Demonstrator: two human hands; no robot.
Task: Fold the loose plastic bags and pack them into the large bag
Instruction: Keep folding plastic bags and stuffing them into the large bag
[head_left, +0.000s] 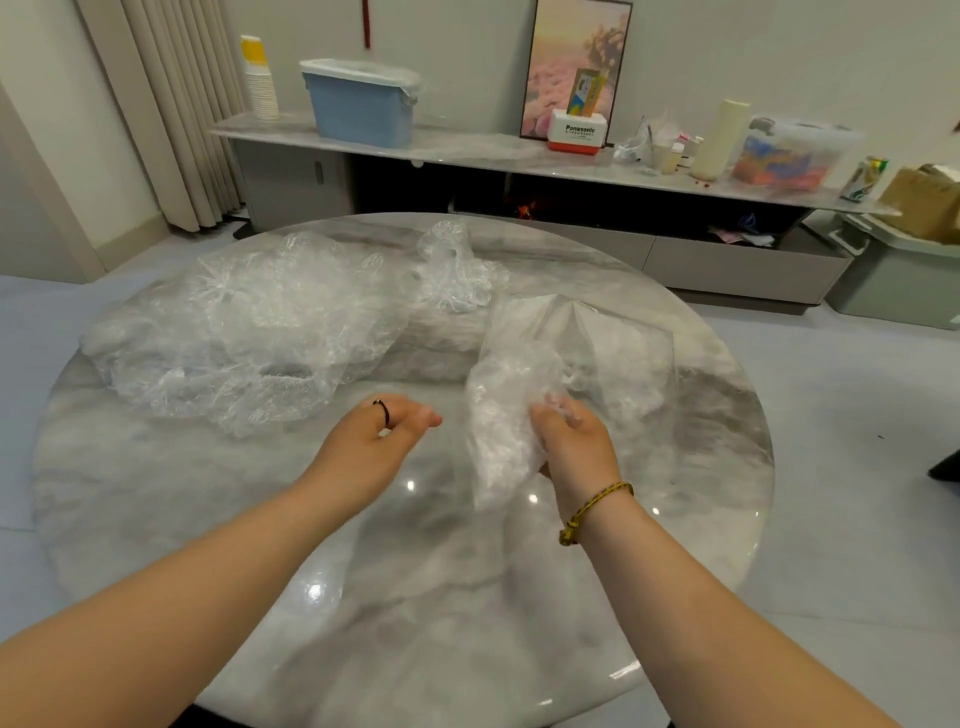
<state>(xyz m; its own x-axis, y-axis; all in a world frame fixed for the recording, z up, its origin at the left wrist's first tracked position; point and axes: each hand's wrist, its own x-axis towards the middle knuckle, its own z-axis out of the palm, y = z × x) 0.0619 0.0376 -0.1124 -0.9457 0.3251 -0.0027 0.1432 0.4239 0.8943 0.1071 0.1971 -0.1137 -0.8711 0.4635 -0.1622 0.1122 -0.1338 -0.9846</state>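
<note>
Still early, I'd say: the right hand (571, 441) has its fingers curled round one scrunched clear plastic bag (504, 415), and the big upright clear bag (613, 338) is just beyond those fingertips. A crumpled heap of loose clear bags (244, 332) and a smaller clear wad (457, 270) lie unfolded past the left hand (374, 436), whose fingers are relaxed and hold nothing. There's plenty of bare round grey marble table (415, 597) under both hands, with every edge well clear of the fingers.

Fingertips of the right hand (575, 446) blur into the crumpled clear plastic bag (501, 410) it grips. At the right edge, a brown cardboard box (927, 202) is cut off.
</note>
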